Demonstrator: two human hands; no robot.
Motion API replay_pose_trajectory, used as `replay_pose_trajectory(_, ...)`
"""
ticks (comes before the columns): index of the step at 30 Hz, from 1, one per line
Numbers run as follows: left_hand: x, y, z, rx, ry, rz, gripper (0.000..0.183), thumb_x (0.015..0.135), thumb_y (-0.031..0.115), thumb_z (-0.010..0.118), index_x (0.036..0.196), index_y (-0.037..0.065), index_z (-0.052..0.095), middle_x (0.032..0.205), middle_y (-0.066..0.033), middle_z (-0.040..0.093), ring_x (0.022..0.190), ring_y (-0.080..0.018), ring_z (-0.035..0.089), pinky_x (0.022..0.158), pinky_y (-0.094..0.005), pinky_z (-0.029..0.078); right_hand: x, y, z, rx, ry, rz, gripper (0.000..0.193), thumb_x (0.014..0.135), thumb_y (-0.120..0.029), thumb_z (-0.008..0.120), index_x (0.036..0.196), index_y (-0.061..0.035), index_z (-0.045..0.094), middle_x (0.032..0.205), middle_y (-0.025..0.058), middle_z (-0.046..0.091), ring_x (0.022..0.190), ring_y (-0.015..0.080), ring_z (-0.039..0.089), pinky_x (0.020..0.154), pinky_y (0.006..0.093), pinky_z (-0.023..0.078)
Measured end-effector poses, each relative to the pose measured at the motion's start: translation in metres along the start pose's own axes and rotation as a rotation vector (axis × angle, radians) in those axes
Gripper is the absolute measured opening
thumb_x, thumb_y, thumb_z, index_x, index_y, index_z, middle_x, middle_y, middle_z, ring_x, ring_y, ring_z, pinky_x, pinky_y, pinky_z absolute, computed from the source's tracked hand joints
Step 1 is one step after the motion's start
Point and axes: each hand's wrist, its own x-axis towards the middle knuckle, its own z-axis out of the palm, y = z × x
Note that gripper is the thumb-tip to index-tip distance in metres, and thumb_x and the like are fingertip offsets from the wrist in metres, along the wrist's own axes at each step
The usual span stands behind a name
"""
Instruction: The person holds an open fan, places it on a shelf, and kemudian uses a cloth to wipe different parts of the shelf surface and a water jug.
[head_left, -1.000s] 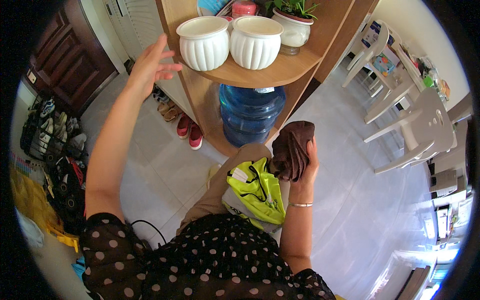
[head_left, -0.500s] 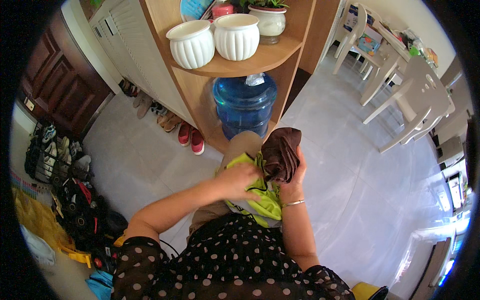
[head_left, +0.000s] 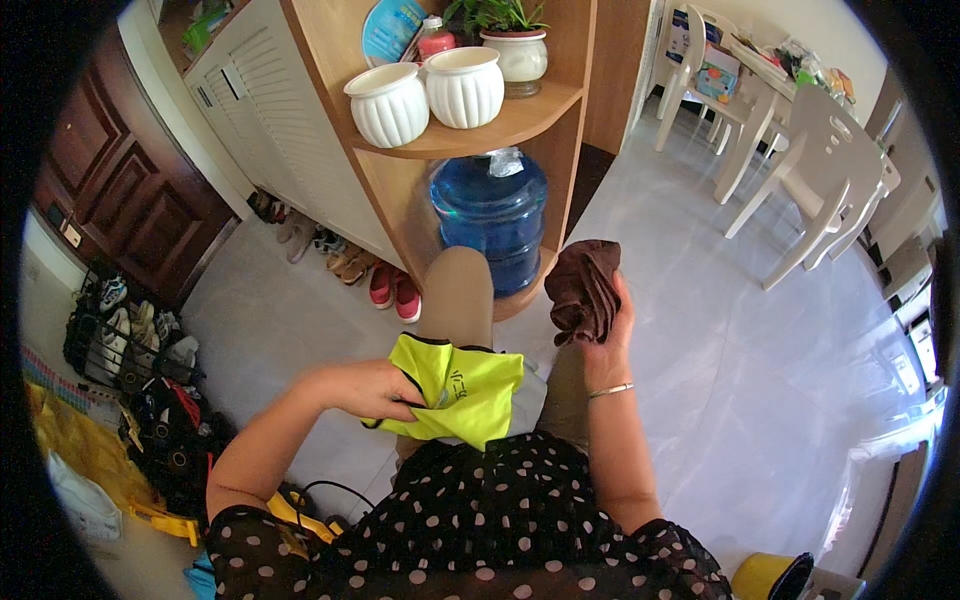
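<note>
My right hand point(head_left: 606, 335) is raised at chest height and grips a crumpled brown cloth point(head_left: 584, 287). My left hand point(head_left: 365, 388) pinches the edge of a neon yellow-green garment point(head_left: 462, 390) that hangs at my waist over my beige trousers. Straight ahead stands a wooden corner shelf point(head_left: 515, 120) carrying two white ribbed pots point(head_left: 430, 92) and a white potted plant point(head_left: 513, 45). A large blue water bottle point(head_left: 490, 215) sits on the shelf's lower level, just beyond my knee.
Shoes line the floor by a white louvred cabinet point(head_left: 262, 120) on the left, with a dark wooden door point(head_left: 120, 195) and a loaded shoe rack further left. White chairs point(head_left: 825, 160) and a table stand at the right on the glossy tiled floor. A yellow bucket point(head_left: 765, 578) is at the bottom right.
My left hand came down from the shelf's edge to my waist and took hold of the yellow-green garment. The brown cloth stayed in my right hand. My view shifted back from the shelf.
</note>
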Motion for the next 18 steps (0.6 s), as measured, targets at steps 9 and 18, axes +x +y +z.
replay_pose_trajectory(9,0.066,0.016,-0.058,0.034,0.017,-0.23,0.048,0.09,0.035,0.07,0.126,0.006,0.06,0.092,-0.0127,0.072,0.082,-0.025,0.07,0.073,-0.0358,0.055,0.057,0.007,0.015,-0.324,-0.061,-0.02,0.05,0.099,-0.008,0.049,0.147,-0.0068,0.036,0.139,0.0125,0.05,0.122,0.0276,0.055,0.101,0.0419,0.049)
replay_pose_trajectory(18,0.246,-0.142,-0.038,0.036,0.77,-0.458,0.047,0.087,0.024,0.065,0.128,0.003,0.056,0.12,-0.0211,0.062,0.112,-0.0359,0.06,0.092,-0.0462,0.049,0.16,0.048,-0.003,-0.782,-0.058,-0.184,0.056,0.092,0.002,0.057,0.145,-0.0059,0.041,0.138,0.012,0.05,0.124,0.023,0.051,0.105,0.0356,0.043)
